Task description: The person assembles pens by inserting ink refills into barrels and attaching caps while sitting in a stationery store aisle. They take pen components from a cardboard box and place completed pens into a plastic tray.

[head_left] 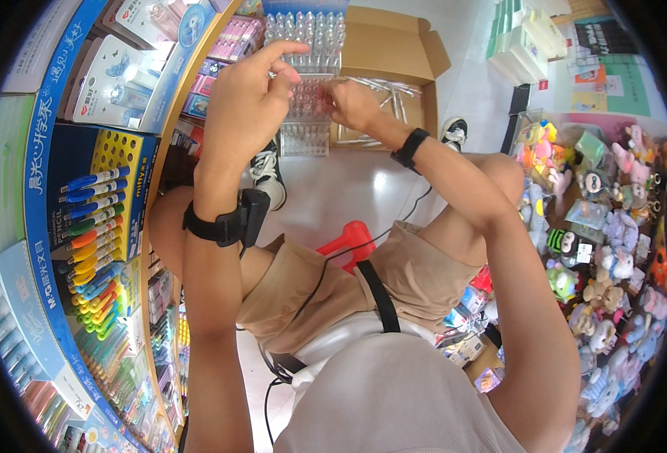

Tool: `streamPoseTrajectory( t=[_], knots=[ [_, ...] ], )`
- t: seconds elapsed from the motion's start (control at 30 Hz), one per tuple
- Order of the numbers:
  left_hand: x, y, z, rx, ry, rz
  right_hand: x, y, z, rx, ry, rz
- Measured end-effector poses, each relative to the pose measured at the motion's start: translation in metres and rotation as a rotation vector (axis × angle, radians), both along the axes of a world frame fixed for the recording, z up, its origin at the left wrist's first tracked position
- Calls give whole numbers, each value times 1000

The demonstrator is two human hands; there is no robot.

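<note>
A: Biggest first?
B: Long curved-looking stationery shelf with a blue printed edge [35,226], whole left side. Heap of multicoloured plush toys [603,291], right side.
A: Top centre?
B: Open brown cardboard box [394,45]. Clear plastic tiered rack with rows of round slots [307,109] just left of it.
A: Hands?
B: Apart. Left hand [250,102] over the rack's left edge, index finger out, the rest curled. Right hand [355,104] at the rack's right side, fingertips bunched. Can't tell if either grips anything.
A: Smallest?
B: Thin clear sticks [403,106], loose in the box.
</note>
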State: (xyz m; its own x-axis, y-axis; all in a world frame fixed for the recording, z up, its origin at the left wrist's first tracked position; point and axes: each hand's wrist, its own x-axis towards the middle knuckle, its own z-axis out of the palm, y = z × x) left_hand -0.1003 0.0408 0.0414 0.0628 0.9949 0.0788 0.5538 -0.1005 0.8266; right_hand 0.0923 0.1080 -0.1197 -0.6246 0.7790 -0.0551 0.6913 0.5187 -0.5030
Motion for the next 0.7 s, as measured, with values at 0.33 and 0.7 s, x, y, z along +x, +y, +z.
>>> streamPoseTrajectory(
  t=[0.33, 0.7],
  knots=[
    [1, -3, 3, -39, 78, -31, -14, -9, -26, 55, -83, 30],
    [2, -2, 1, 18, 79, -30, 22, -10, 6, 242, 30, 1]
  ],
)
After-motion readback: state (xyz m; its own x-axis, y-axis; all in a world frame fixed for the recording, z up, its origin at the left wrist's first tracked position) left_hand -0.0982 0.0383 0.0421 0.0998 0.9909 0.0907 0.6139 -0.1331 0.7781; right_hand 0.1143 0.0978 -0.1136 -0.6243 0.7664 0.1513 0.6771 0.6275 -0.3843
